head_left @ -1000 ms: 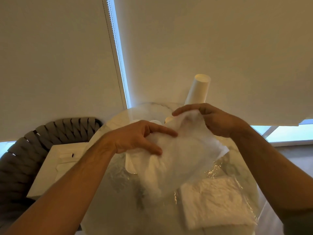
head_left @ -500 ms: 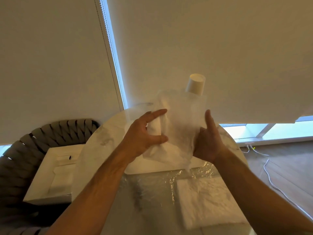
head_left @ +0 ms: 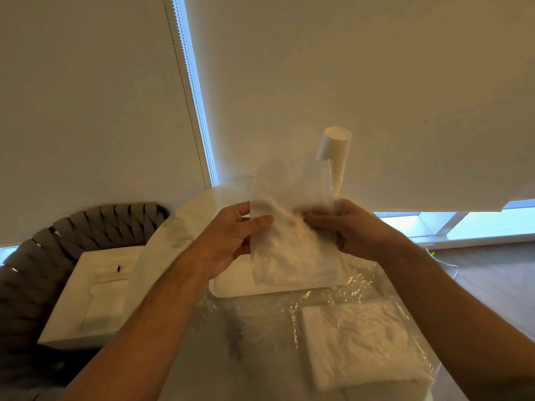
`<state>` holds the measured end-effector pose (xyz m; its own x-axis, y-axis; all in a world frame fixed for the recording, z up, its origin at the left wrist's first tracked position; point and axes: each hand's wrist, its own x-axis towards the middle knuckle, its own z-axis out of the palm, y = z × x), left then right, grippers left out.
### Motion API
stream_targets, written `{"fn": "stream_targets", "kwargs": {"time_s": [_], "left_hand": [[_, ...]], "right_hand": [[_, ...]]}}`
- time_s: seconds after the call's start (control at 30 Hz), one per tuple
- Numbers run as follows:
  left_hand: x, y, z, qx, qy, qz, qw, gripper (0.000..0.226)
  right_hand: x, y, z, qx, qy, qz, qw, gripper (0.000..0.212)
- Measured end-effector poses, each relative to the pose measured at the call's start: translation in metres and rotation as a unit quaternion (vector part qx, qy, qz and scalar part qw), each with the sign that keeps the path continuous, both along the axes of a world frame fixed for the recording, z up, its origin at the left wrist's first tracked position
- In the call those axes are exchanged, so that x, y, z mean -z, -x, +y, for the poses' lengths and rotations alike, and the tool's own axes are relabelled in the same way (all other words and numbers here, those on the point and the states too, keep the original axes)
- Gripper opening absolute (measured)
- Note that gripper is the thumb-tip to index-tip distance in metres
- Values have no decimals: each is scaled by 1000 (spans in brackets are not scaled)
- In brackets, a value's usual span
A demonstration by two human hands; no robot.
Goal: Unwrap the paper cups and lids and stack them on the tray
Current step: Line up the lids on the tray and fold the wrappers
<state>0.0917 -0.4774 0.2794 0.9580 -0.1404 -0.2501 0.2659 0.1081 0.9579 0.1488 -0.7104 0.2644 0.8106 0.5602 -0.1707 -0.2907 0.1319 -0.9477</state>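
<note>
Both hands pinch a clear wrapper (head_left: pixel 292 241) above the tray (head_left: pixel 231 286) — left hand (head_left: pixel 231 238) on one edge, right hand (head_left: pixel 347 230) on the other; stacked cups (head_left: pixel 335 151) stand behind it.

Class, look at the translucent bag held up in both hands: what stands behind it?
Behind the translucent bag, a stack of white paper cups rises above its top edge; the white tray shows below. The stack's base is covered.
</note>
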Motion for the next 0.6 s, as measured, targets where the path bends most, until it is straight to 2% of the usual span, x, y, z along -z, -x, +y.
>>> {"fn": "stream_targets", "kwargs": {"time_s": [0.1, 0.23, 0.37, 0.4, 0.47, 0.53, 0.6], "left_hand": [[0, -1, 1, -8, -22, -24, 999, 19], [-2, -3, 3, -16, -14, -34, 999, 20], [-8, -2, 6, -27, -11, -47, 998, 34], [-10, -1, 7, -19, -27, -54, 998, 38], [-14, 0, 9, 7, -56, -69, 996, 39], [-17, 1, 11, 23, -66, -78, 994, 40], [-21, 1, 14, 32, -65, -86, 994, 41]], "right_hand": [[-4, 0, 1, -17, 13, 0, 1000, 23], [-9, 1, -1, -16, 12, 5, 1000, 28], [-15, 2, -5, -32, 33, -1, 999, 68], [-16, 1, -7, -50, 41, -10, 998, 71], [-22, 0, -9, -89, 46, -28, 995, 64], [-24, -2, -11, -103, 53, -41, 992, 44], [-28, -3, -14, -114, 75, -66, 988, 34]]}}
